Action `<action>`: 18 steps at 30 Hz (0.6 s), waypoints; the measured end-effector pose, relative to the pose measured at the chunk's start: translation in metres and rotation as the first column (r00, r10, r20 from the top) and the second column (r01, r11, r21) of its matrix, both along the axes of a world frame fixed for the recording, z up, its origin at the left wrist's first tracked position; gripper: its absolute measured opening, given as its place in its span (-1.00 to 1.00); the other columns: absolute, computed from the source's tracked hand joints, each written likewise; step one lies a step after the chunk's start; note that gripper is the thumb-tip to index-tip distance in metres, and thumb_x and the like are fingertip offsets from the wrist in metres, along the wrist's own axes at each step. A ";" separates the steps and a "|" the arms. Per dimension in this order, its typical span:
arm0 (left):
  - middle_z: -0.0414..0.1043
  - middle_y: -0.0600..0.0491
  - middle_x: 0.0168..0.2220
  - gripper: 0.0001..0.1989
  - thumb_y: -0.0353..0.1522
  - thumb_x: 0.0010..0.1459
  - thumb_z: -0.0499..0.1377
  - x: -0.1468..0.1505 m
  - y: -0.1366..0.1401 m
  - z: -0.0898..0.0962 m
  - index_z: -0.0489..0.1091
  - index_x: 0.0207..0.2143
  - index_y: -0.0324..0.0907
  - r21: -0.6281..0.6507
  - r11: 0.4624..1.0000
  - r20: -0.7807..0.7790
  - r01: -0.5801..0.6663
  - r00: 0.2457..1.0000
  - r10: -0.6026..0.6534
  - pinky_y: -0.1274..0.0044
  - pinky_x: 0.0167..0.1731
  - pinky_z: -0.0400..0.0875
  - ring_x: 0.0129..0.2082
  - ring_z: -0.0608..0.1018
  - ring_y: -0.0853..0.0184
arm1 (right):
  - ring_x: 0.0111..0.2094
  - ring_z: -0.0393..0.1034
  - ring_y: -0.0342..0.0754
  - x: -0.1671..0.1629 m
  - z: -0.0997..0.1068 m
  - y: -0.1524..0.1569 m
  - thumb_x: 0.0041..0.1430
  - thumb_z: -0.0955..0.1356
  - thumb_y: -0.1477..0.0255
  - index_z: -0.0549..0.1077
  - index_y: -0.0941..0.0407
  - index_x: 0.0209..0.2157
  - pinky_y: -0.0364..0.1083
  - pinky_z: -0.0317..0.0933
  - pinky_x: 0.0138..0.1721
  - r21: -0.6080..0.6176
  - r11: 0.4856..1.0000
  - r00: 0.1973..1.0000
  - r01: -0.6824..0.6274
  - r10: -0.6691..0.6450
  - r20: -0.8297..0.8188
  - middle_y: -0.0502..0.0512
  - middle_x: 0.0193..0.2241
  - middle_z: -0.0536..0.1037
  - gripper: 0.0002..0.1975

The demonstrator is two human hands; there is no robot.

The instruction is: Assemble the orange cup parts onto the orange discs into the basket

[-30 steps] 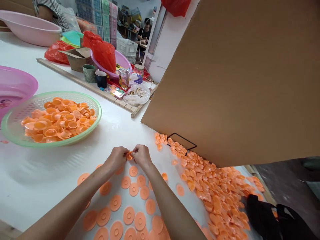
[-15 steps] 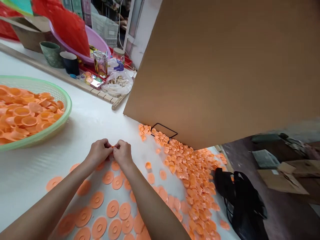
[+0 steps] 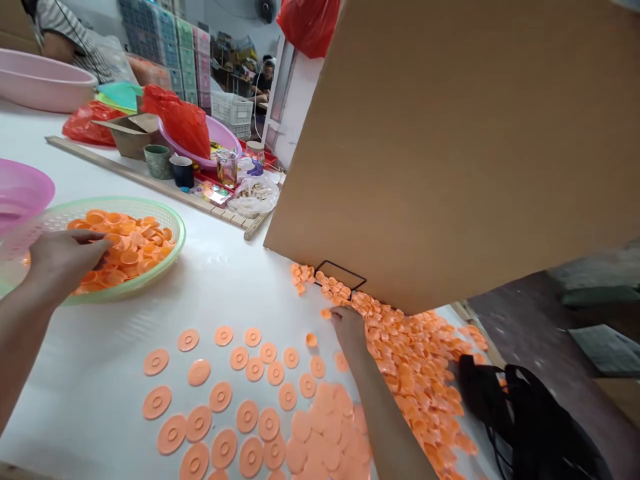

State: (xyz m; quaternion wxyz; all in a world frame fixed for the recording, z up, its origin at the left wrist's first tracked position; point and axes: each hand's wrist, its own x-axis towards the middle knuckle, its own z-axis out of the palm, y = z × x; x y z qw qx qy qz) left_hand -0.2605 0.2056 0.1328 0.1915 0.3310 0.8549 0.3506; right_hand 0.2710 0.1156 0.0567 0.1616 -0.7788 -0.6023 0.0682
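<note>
Work surface: white table (image 3: 225, 260). Left hand (image 3: 67, 263) is inside the near side of a pale green basket (image 3: 167, 265), thumb and fingers bent at the heap of orange cups (image 3: 133, 243); from where I stand I cannot tell whether it has closed on one. Right hand (image 3: 351, 327) is low at the edge of an orange pile (image 3: 400, 347), fingertips beside a small orange piece (image 3: 326, 313); contact or grip cannot be told.

Between the hands, toward the near edge: flat orange discs (image 3: 247, 417), many with a raised ring, spaced apart at left and overlapping at right. One lone cup (image 3: 311, 340) sits among the farther ones.

Obstructions: a large cardboard panel (image 3: 450, 153) looms over the right side, its lower edge at the pile, hiding whatever is behind. A thin black wire outline (image 3: 346, 271) shows at its foot. The right forearm covers part of the pile. Black bag (image 3: 540, 427) at the pile's near right.

Far side: wooden strip (image 3: 130, 175), beyond it a green mug (image 3: 158, 162), dark mug (image 3: 182, 172), glass (image 3: 227, 168) and clear plastic bag (image 3: 255, 195). Magenta bowl (image 3: 23, 190) just beside the basket. Person in striped clothing (image 3: 75, 40) behind a pink basin (image 3: 45, 83).
</note>
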 end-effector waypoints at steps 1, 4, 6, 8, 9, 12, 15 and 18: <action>0.36 0.21 -0.63 -0.61 -0.36 -0.07 0.29 0.001 -0.001 -0.002 0.52 -0.11 -0.15 -0.005 1.000 -0.062 0.028 0.998 -0.029 0.49 -0.25 0.44 -0.54 0.45 0.43 | -0.11 0.40 0.02 -0.005 -0.001 0.001 -0.02 0.23 0.68 0.60 0.12 -0.28 -0.08 0.21 -0.01 0.000 1.000 1.000 0.007 -0.007 0.000 0.15 -0.24 0.58 -0.62; 0.43 0.16 -0.47 -0.52 -0.21 0.01 0.24 0.031 -0.017 -0.014 0.44 0.01 -0.12 0.236 0.965 -0.264 0.115 0.963 -0.050 0.45 -0.10 0.38 -0.40 0.48 0.37 | 0.00 0.33 0.10 -0.011 -0.002 0.004 -0.14 0.24 0.73 0.55 0.18 -0.12 -0.03 0.16 0.03 0.008 0.996 0.996 0.090 -0.091 0.027 0.25 -0.10 0.52 -0.48; 0.46 0.13 -0.43 -0.61 -0.18 0.05 0.18 0.068 -0.035 -0.033 0.48 -0.09 -0.14 0.311 0.899 -0.261 0.307 0.938 -0.230 0.51 -0.19 0.38 -0.40 0.48 0.36 | -0.03 0.35 0.14 -0.006 -0.002 0.003 -0.16 0.26 0.73 0.55 0.21 -0.13 0.00 0.17 0.00 0.001 0.990 0.990 0.138 -0.138 0.036 0.29 -0.12 0.52 -0.49; 0.47 0.10 -0.46 -0.70 -0.20 0.04 0.17 0.113 -0.053 -0.059 0.51 -0.22 -0.16 0.238 0.765 -0.134 0.599 0.800 -0.584 0.56 -0.34 0.36 -0.47 0.47 0.37 | -0.13 0.41 0.11 0.002 -0.001 0.002 -0.14 0.27 0.70 0.58 0.20 -0.26 -0.03 0.22 -0.07 -0.020 0.991 0.991 0.133 -0.132 0.021 0.25 -0.25 0.56 -0.61; 0.47 0.09 -0.46 -0.72 -0.23 0.02 0.18 0.136 -0.061 -0.073 0.52 -0.24 -0.16 0.190 0.660 -0.059 0.727 0.680 -0.731 0.56 -0.38 0.34 -0.48 0.47 0.37 | -0.19 0.44 0.07 0.004 -0.001 0.001 -0.12 0.28 0.68 0.59 0.19 -0.34 -0.06 0.25 -0.12 -0.028 0.993 0.993 0.117 -0.117 0.005 0.21 -0.32 0.57 -0.68; 0.47 0.02 -0.34 -0.76 -0.34 0.02 0.15 0.192 -0.076 -0.108 0.53 -0.24 -0.11 0.076 0.403 -0.044 0.912 0.407 -0.912 0.51 -0.31 0.30 -0.33 0.49 0.29 | -0.30 0.46 0.00 0.002 -0.002 0.002 -0.11 0.33 0.61 0.57 0.16 -0.44 -0.10 0.29 -0.21 -0.005 0.995 0.993 0.098 -0.098 -0.069 0.14 -0.37 0.57 -0.81; 0.45 -0.01 -0.27 -0.78 -0.39 0.07 0.13 0.216 -0.078 -0.120 0.53 -0.26 -0.08 -0.030 0.342 -0.135 0.939 0.336 -0.932 0.44 -0.23 0.22 -0.21 0.47 0.22 | -0.31 0.47 -0.02 -0.026 -0.006 0.005 -0.07 0.39 0.49 0.56 0.15 -0.40 -0.09 0.32 -0.22 0.052 0.994 0.980 0.095 -0.085 -0.180 0.13 -0.32 0.57 -0.87; 0.46 0.01 -0.25 -0.76 -0.36 0.08 0.16 0.216 -0.074 -0.116 0.51 -0.18 -0.08 -0.055 0.345 -0.132 0.937 0.336 -0.933 0.41 -0.21 0.16 -0.18 0.45 0.22 | -0.37 0.46 -0.06 -0.076 -0.011 0.006 -0.05 0.42 0.39 0.56 0.12 -0.45 -0.12 0.34 -0.30 0.114 0.993 0.895 -0.008 0.058 -0.443 0.07 -0.37 0.55 -0.90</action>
